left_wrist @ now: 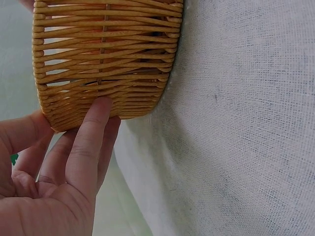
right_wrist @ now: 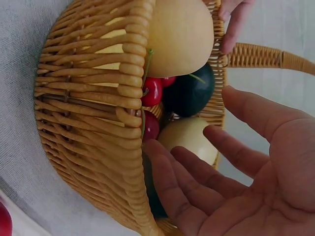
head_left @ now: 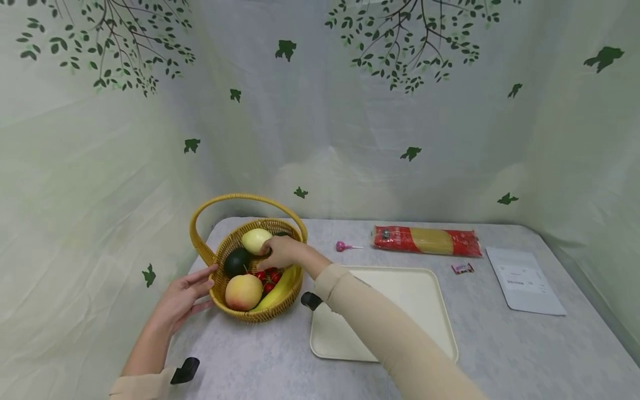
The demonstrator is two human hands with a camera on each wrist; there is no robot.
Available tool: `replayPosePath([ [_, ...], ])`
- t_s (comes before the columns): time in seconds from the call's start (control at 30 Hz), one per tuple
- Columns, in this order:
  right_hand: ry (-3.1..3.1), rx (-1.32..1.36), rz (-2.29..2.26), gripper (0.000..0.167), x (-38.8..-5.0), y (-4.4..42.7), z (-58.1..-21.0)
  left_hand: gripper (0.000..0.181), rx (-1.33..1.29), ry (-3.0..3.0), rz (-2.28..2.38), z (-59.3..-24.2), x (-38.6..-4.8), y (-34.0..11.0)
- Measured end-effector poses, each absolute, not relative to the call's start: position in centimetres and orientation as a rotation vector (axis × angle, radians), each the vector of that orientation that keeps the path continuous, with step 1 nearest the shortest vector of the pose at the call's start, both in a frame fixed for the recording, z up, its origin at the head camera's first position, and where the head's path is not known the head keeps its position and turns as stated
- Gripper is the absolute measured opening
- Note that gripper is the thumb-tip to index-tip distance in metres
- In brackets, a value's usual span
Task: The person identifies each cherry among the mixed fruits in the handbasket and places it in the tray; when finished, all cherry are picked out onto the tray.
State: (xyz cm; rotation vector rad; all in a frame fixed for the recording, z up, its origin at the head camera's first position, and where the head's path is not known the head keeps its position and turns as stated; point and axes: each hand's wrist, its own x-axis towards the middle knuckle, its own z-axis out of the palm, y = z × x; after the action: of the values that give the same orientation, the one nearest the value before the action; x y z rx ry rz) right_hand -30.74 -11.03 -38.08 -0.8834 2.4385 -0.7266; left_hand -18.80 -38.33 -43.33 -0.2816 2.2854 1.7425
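A yellow woven basket [head_left: 257, 316] with a tall handle holds a peach [head_left: 243, 293], a banana [head_left: 280, 291], red cherries [head_left: 269, 288], a dark green avocado-like fruit [head_left: 237, 262] and a pale yellow round fruit [head_left: 255, 241]. My left hand [head_left: 185, 297] touches the basket's left side; in the left wrist view, fairly straight fingers [left_wrist: 86, 147] rest against the outer wall, thumb by the rim. Reaching in over the far right rim, my right hand [head_left: 287, 253] is beside the pale fruit. The right wrist view shows its fingers [right_wrist: 197, 184] spread and slightly bent, gripping nothing. Another dark green fruit [right_wrist: 155, 191] is partly hidden behind them.
A cream tray [head_left: 420, 311] lies right of the basket, partly under my right forearm. Behind it are a pink lollipop [head_left: 341, 246] and a red noodle packet [head_left: 425, 240]. A small wrapped candy [head_left: 462, 268] and a white labelled pouch [head_left: 525, 283] lie further right.
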Motion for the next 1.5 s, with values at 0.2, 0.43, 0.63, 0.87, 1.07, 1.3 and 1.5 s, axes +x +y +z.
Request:
replayPosePath([
  [0.2,2.356,-0.758,-0.753,0.050,-31.2,-11.9,-38.6,0.062,-0.310,2.295,1.726,-43.4,-18.6,-38.3],
  [0.43,2.293,-0.646,-0.785,0.048,-32.0,-12.9,-38.9,0.062,-0.313,2.295,1.723,-43.3,-18.8,-38.2],
  [0.63,2.193,-0.568,-0.803,0.049,-32.4,-13.4,-39.1,0.062,-0.316,2.290,1.734,-43.3,-18.9,-38.0],
  [0.87,2.161,-0.540,-0.831,0.041,-32.6,-13.7,-39.4,0.060,-0.317,2.294,1.737,-43.3,-18.9,-38.0],
  [1.07,2.193,-0.543,-0.850,0.025,-32.5,-13.9,-39.3,0.061,-0.317,2.300,1.732,-43.3,-18.8,-38.1],
  [1.3,2.278,-0.603,-0.857,0.017,-32.5,-14.4,-39.3,0.061,-0.327,2.318,1.719,-43.3,-18.8,-38.1],
  [1.5,2.310,-0.623,-0.849,0.014,-32.5,-14.5,-38.9,0.062,-0.318,2.321,1.718,-43.4,-18.9,-38.3],
])
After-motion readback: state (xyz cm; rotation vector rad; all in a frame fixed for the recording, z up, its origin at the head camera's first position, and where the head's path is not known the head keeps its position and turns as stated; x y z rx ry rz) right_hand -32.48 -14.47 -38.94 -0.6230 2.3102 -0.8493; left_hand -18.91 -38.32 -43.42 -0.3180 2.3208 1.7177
